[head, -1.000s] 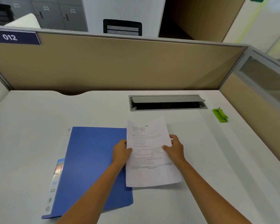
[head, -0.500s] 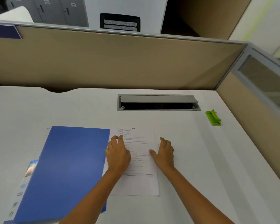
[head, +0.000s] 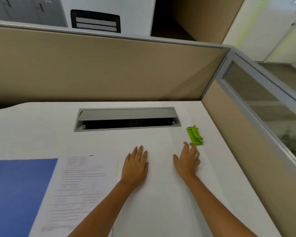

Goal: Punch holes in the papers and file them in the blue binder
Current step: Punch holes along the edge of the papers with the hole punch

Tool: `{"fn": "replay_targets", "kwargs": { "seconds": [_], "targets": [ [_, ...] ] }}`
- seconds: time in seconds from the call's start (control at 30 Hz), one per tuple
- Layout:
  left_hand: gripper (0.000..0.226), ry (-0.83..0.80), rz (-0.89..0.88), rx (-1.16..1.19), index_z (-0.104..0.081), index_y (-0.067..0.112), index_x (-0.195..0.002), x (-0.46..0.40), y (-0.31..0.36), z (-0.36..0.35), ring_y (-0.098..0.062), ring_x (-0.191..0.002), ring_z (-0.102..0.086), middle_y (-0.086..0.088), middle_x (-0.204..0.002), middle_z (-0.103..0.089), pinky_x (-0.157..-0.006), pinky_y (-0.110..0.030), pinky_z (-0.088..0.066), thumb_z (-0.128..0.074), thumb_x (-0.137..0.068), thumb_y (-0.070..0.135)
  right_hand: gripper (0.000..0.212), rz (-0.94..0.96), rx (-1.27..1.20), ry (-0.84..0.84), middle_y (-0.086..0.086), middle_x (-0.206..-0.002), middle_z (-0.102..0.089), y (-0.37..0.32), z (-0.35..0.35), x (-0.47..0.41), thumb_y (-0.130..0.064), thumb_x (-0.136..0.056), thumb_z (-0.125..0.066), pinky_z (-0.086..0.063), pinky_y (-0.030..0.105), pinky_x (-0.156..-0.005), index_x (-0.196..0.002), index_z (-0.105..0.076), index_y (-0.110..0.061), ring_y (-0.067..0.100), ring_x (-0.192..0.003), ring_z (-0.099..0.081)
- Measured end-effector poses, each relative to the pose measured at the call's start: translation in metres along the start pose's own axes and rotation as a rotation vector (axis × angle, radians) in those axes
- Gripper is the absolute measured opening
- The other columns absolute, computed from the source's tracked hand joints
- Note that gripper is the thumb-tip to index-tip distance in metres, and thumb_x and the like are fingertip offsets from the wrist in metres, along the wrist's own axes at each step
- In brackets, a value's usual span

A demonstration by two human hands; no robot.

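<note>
While both my arms stretch forward over the desk, the binder lies flat at far left, blue cover closed, cut off by the frame edge. Just right of it, touching or tucked slightly under its edge (cannot tell which), the paper lies flat, printed side up, text too blurred to read. My left hand sits just right of the paper, palm down, fingers straight and together, grasping nothing; whether it rests on the desk or floats just above, I cannot tell. Behind it, set into the desk, a grey cable tray stands with its lid propped open. My right hand is further right, fingers released and loosely spread, holding nothing, a ring on one finger. Its fingertips reach just beside the near end of the green punch; contact not clear. Beige partitions close the desk at back and right.
</note>
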State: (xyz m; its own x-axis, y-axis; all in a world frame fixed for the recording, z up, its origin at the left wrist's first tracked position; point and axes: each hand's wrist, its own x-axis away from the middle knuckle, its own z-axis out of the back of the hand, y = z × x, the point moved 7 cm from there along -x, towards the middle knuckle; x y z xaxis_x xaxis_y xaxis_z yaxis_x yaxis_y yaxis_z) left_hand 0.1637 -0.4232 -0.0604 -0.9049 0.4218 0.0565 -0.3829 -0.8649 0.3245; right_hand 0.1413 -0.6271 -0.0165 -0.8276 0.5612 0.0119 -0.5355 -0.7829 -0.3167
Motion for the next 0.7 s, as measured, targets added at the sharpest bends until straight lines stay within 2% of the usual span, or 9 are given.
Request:
{"fn": "replay_targets", "kwargs": {
  "seconds": [0.13, 0.23, 0.33, 0.43, 0.53, 0.6, 0.7],
  "targets": [
    [0.055, 0.013, 0.005, -0.069, -0.011, 0.019, -0.152, -0.044, 0.015, -0.006, -0.025, -0.148, 0.0, -0.004, -0.161, -0.004, -0.12, -0.041, -0.004, -0.016, -0.101, 0.039, 0.075, -0.053, -0.114, 0.103, 0.013, -0.147, -0.025, 0.039, 0.021, -0.058, -0.029, -0.079, -0.07, -0.033, 0.053, -0.1, -0.14, -0.029, -0.012, 0.037, -0.129, -0.029],
    [0.055, 0.052, 0.016, -0.104, -0.013, 0.022, -0.152, -0.064, 0.017, -0.006, -0.023, -0.149, -0.002, -0.002, -0.161, -0.007, -0.119, -0.042, -0.006, -0.016, -0.1, 0.04, 0.085, 0.017, -0.192, 0.04, 0.017, -0.145, -0.029, 0.054, 0.015, -0.09, -0.032, -0.077, -0.072, -0.034, 0.05, -0.101, -0.144, -0.024, -0.009, 0.039, -0.126, -0.037],
    [0.055, 0.107, 0.028, -0.086, -0.016, 0.025, -0.151, -0.069, 0.016, -0.007, -0.02, -0.149, -0.003, 0.001, -0.161, -0.01, -0.119, -0.043, -0.008, -0.018, -0.099, 0.042, 0.088, 0.069, -0.261, 0.008, 0.015, -0.145, -0.036, 0.057, 0.003, -0.104, -0.036, -0.077, -0.073, -0.031, 0.047, -0.105, -0.145, -0.024, -0.009, 0.034, -0.129, -0.039],
    [0.055, 0.124, 0.025, -0.059, -0.016, 0.026, -0.151, -0.071, 0.015, -0.009, -0.019, -0.149, -0.003, 0.002, -0.161, -0.01, -0.119, -0.043, -0.008, -0.018, -0.099, 0.044, 0.072, 0.08, -0.311, 0.112, 0.015, -0.135, -0.05, 0.055, -0.003, -0.106, -0.035, -0.08, -0.07, -0.034, 0.043, -0.102, -0.138, -0.039, -0.006, 0.034, -0.121, -0.047],
    [0.055, 0.121, 0.034, -0.07, -0.014, 0.028, -0.151, -0.071, 0.014, -0.01, -0.018, -0.149, -0.001, 0.003, -0.161, -0.008, -0.12, -0.042, -0.007, -0.017, -0.098, 0.045, 0.05, 0.105, -0.278, 0.253, 0.021, -0.113, -0.063, 0.049, 0.001, -0.104, -0.024, -0.082, -0.068, -0.042, 0.042, -0.089, -0.123, -0.054, 0.0, 0.039, -0.101, -0.057],
    [0.055, 0.122, 0.034, -0.072, -0.014, 0.028, -0.151, -0.07, 0.014, -0.011, -0.017, -0.149, 0.0, 0.004, -0.161, -0.007, -0.12, -0.042, -0.007, -0.016, -0.098, 0.045, 0.042, 0.107, -0.208, 0.268, 0.023, -0.099, -0.065, 0.046, 0.003, -0.107, -0.022, -0.079, -0.068, -0.044, 0.042, -0.079, -0.112, -0.058, 0.002, 0.04, -0.088, -0.059],
    [0.056, 0.123, 0.034, -0.072, -0.013, 0.028, -0.151, -0.07, 0.012, -0.011, -0.017, -0.149, 0.0, 0.004, -0.161, -0.007, -0.119, -0.042, -0.006, -0.014, -0.098, 0.045, 0.04, 0.095, -0.17, 0.239, 0.023, -0.088, -0.065, 0.042, 0.006, -0.111, -0.026, -0.077, -0.066, -0.046, 0.042, -0.071, -0.103, -0.058, 0.003, 0.04, -0.079, -0.059]
  ]
}}
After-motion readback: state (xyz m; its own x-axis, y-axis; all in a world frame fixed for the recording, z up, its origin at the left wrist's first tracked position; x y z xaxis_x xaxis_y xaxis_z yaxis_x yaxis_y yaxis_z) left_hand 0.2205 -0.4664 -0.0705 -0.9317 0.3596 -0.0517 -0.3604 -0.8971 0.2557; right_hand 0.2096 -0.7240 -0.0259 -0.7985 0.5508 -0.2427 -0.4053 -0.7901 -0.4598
